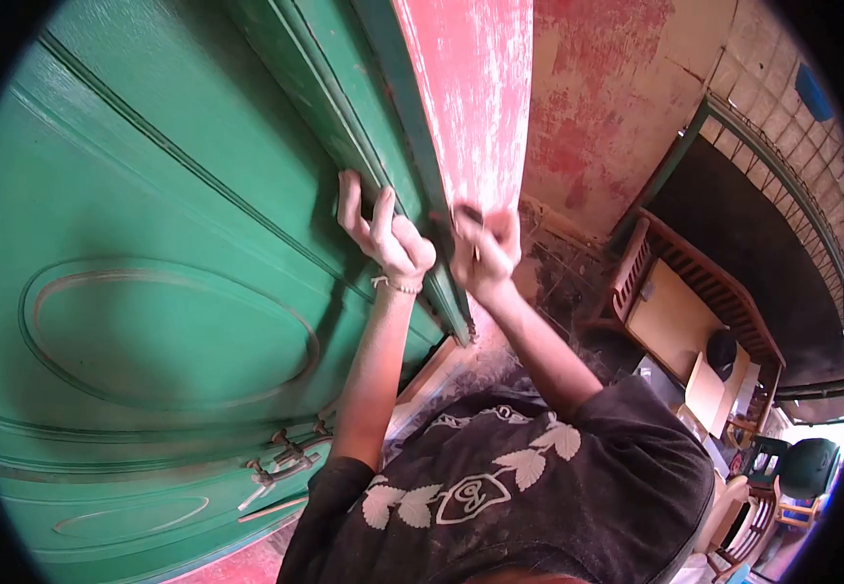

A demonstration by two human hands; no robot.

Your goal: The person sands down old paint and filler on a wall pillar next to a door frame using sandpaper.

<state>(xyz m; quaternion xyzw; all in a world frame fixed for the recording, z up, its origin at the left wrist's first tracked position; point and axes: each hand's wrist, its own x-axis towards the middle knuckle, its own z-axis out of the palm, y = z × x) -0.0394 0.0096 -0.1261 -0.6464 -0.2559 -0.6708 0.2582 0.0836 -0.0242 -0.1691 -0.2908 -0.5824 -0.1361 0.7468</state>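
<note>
A large green door (159,321) with raised oval mouldings fills the left side. Dusty and pale, my left hand (393,234) grips the door's edge strip, its fingers curled over the moulding; a thin bracelet circles the wrist. Just to its right, my right hand (485,251) is closed and smeared by motion beside the green frame edge and the scuffed pink wall (480,107). A small dark piece shows at its fingers, too blurred to name. Lower on the door are metal latch fittings (286,459).
At the right stands a wooden bench (699,282) with a board and papers on it. Behind it is a dark panel (743,234) in a green frame. A green chair (807,472) and other wooden furniture are at the lower right.
</note>
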